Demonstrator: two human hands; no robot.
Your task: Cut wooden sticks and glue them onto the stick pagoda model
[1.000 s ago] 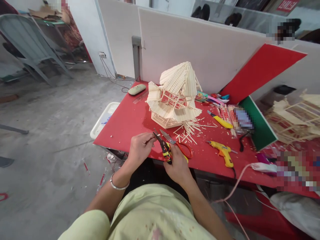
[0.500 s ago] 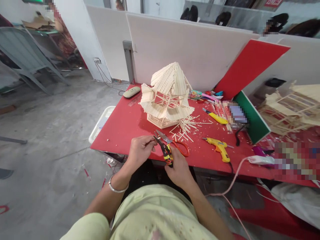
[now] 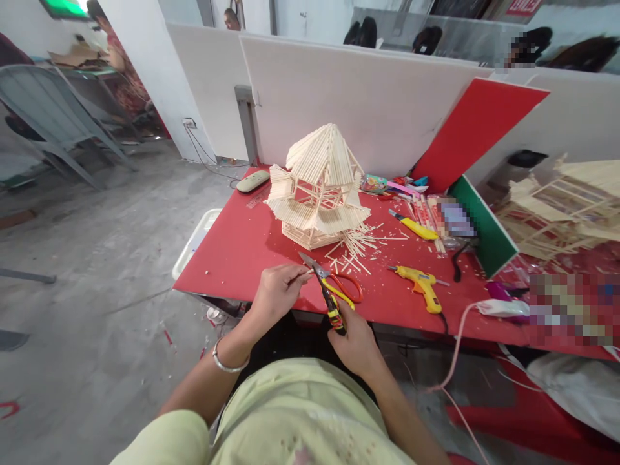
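My left hand (image 3: 277, 294) is closed in a pinch on a thin wooden stick (image 3: 309, 272), most of it hidden by the fingers. In my right hand (image 3: 354, 337) are pliers (image 3: 332, 309) with yellow and black handles, spread apart, their dark jaws close to the stick's end. Red-handled scissors (image 3: 356, 287) lie on the table just beyond, partly behind the pliers. Past them stands a pagoda-like model (image 3: 320, 216) built of pale sticks, with a pointed upper roof and a wider lower one. Loose cut sticks (image 3: 359, 245) are scattered at its right foot.
On the red table (image 3: 232, 258) lie a yellow glue gun (image 3: 420, 284), a yellow utility knife (image 3: 414, 226) and a pale elongated case (image 3: 252, 181). A green board (image 3: 484, 226) stands at the right, with another stick model (image 3: 557, 206) beyond it. White panels (image 3: 358, 103) line the back.
The pliers' handles have spread apart in my right hand, which has shifted slightly right and nearer to me. My left hand has moved a little right, and more of the stick shows.
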